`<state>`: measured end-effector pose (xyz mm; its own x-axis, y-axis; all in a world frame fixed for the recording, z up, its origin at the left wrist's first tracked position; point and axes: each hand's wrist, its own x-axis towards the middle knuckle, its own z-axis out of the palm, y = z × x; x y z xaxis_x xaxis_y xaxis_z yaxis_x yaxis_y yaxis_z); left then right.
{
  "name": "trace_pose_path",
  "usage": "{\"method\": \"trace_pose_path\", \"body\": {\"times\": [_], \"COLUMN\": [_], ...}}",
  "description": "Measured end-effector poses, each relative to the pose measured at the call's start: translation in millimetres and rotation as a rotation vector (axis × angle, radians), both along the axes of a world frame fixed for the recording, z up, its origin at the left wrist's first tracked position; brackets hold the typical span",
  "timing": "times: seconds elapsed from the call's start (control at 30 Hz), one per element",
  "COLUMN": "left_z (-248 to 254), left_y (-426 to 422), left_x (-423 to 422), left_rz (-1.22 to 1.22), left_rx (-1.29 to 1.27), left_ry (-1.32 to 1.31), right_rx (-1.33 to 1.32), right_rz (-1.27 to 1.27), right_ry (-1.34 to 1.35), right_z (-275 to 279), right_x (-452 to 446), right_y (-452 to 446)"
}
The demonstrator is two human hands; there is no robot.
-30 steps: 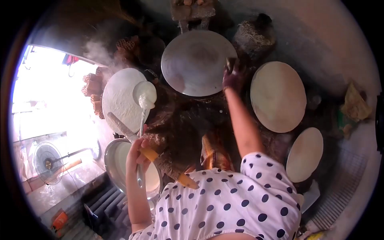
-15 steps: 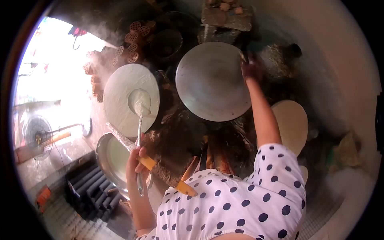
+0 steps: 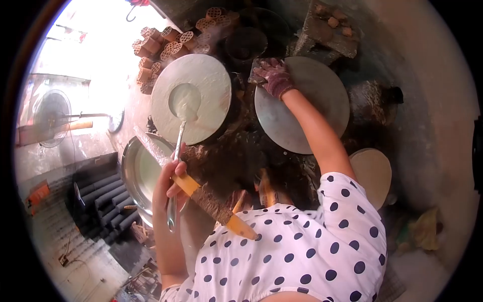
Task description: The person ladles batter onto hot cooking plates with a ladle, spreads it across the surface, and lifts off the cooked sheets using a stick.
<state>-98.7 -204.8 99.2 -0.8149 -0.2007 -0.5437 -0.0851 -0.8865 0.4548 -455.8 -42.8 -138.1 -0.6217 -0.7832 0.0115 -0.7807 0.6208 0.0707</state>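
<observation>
Gripping ladle in left fingers

Glaring white light is let in at upper left; at right, a plain brownish-grey wall is dimly lit.
</observation>
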Motion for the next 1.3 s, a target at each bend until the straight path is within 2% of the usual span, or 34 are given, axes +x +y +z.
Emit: {"method": "trace_pose_path", "body": {"times": [0.03,0.07,0.13,0.2,0.23,0.33,0.43,0.53,0.6,0.67,0.73,0.8,0.87,0.93,1.0,1.07,1.13,1.17,1.2,1.23,1.27,1.3], "left_z": [2.9,6.6,17.7,10.2,3.5,-17.8,-32.6,-33.1,-30.6,-31.9,-34.9,-35.4,-29.0,-33.0,-33.5,-36.6,-29.0,-29.2,-33.9,-33.3,-37.3,-42.4], "left_y": [-5.3,-10.2,-13.3,-10.9,-10.8,-15.0,-6.8,0.6,3.0,7.2,9.9,11.0,16.1,12.7,2.6,-1.6,-2.7,-6.1,-5.7,-11.6,-17.1,-22.9], "left_x": [3.6,6.7,17.4,28.7,30.4,25.9,23.0,22.1,17.7,15.1,15.9,19.4,24.3,35.9,48.0,55.2,66.5,72.4,75.3,77.9,83.9,89.4], "left_rz": [0.008,0.009,0.034,-0.006,-0.018,-0.107,-0.143,-0.208,-0.253,-0.278,-0.299,-0.346,-0.372,-0.420,-0.472,-0.547,-0.640,-0.673,-0.711,-0.787,-0.865,-0.932], "left_rx": [0.077,0.160,0.319,0.079,0.094,0.084,0.146,0.145,0.151,0.156,0.165,0.173,0.146,0.154,0.107,0.130,0.049,0.035,0.017,0.000,-0.034,-0.013], "left_ry": [0.030,0.058,0.288,0.255,0.195,-0.009,0.011,0.052,0.026,0.019,0.011,-0.002,0.007,-0.041,-0.045,-0.061,-0.087,-0.087,-0.093,-0.109,-0.079,-0.051], "right_rx": [0.079,0.151,-0.031,0.087,0.113,0.245,0.457,-0.082,0.057,-0.366,-0.668,-0.647,-0.811,-0.787,-0.909,-0.769,-0.779,-0.999,-0.821,-0.851,-1.583,-1.213], "right_rz": [0.051,0.242,0.444,0.544,0.635,0.860,0.789,-0.736,-0.686,-1.071,-1.123,-1.187,-1.164,-1.151,-1.081,-1.022,-0.837,-0.775,-0.917,-0.905,-0.568,-0.859], "right_ry": [0.043,-0.021,0.063,-0.199,-0.182,-0.097,-0.022,-0.270,0.077,-0.030,-0.084,-0.156,0.036,0.072,0.052,-0.157,-0.313,-0.341,-0.729,-0.758,-0.734,-0.697], "right_z": [17.5,33.0,0.9,36.9,32.1,31.4,49.6,18.2,8.4,-3.0,-30.2,-12.0,-31.9,-45.4,-34.3,-11.5,2.9,-35.8,18.1,-19.0,-37.0,-32.2], "right_x": [18.8,41.5,102.0,156.8,169.0,164.9,131.9,92.8,63.5,58.7,73.0,127.2,178.3,234.7,292.2,329.3,353.9,352.9,365.3,380.7,415.1,457.2], "right_y": [-2.3,-1.2,37.2,85.1,119.1,233.8,342.1,429.8,435.7,391.8,349.0,274.8,237.4,202.1,146.8,95.5,61.4,46.3,51.2,48.1,41.5,54.4]}}
